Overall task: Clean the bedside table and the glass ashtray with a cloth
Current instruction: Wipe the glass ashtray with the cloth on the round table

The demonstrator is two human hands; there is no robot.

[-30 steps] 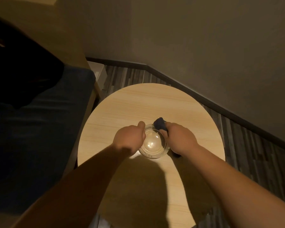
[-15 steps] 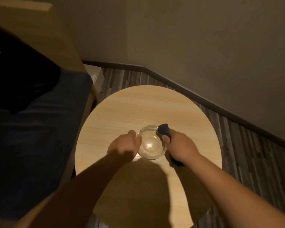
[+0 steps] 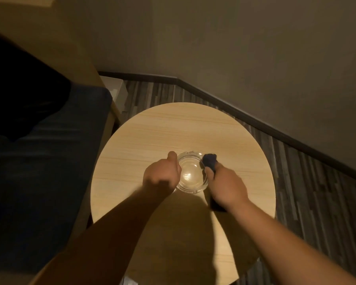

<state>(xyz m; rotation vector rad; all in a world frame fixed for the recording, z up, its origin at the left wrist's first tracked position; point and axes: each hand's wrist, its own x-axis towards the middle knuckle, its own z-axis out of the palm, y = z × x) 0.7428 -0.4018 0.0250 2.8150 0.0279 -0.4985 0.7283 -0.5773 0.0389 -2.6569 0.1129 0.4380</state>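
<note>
A round clear glass ashtray [image 3: 190, 175] stands near the middle of the round light-wood bedside table [image 3: 173, 130]. My left hand [image 3: 161, 175] grips the ashtray's left rim, thumb up along its far edge. My right hand [image 3: 226, 186] is closed on a dark blue cloth [image 3: 210, 161], which is pressed against the ashtray's right rim. A tail of the cloth hangs below my right wrist onto the table.
A bed with a dark blue cover [image 3: 49, 171] and wooden frame runs along the table's left side. A white box [image 3: 116, 93] sits on the striped wood floor behind it. The wall and dark skirting [image 3: 255, 122] close in behind and to the right.
The ashtray stays in place. My left hand has closed in on its left rim again, and the cloth has shifted slightly along the right rim. The view has tilted a little.
</note>
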